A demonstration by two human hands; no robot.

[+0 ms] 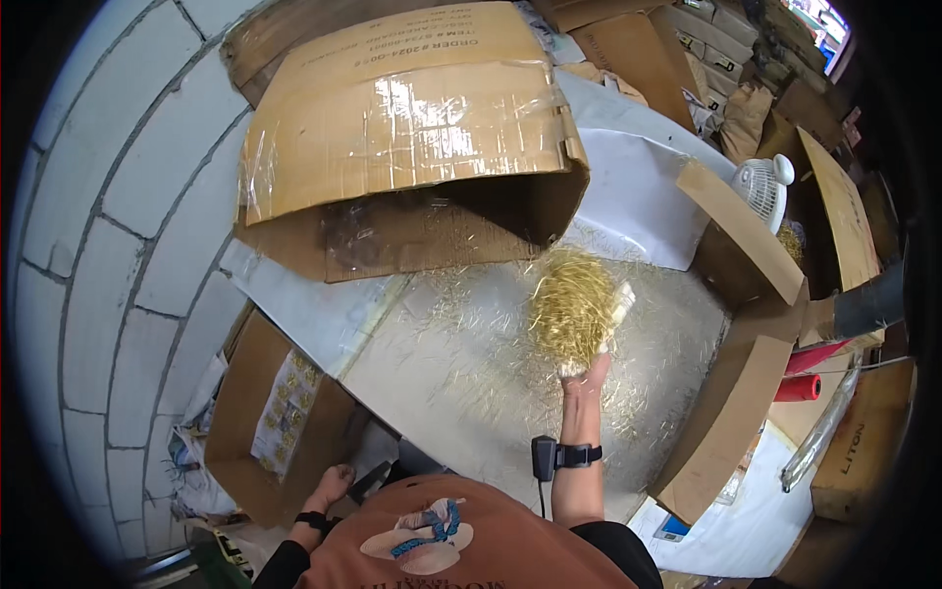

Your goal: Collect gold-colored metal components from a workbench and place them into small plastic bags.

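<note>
The right hand grasps the golden tinsel bundle over the surface beneath it; loose outer strands could slip free; whether the left hand holds anything, I cannot tell

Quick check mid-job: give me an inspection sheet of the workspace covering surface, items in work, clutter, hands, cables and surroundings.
Surface: grey worktop, littered with loose gold strands.
Job's things: clump of gold tinsel; large taped cardboard box, its dark opening facing the person.
Clutter: open cardboard box at lower left; red cylinder and white plastic basket at the right.
Right hand: holds the clump over the worktop; white material shows at its fingers.
Left hand: low, beside the lower-left box; grip unclear.
Cables: black cable hangs from the black device on the right wrist.
Surroundings: white block wall at left; lit screen at upper right.
</note>
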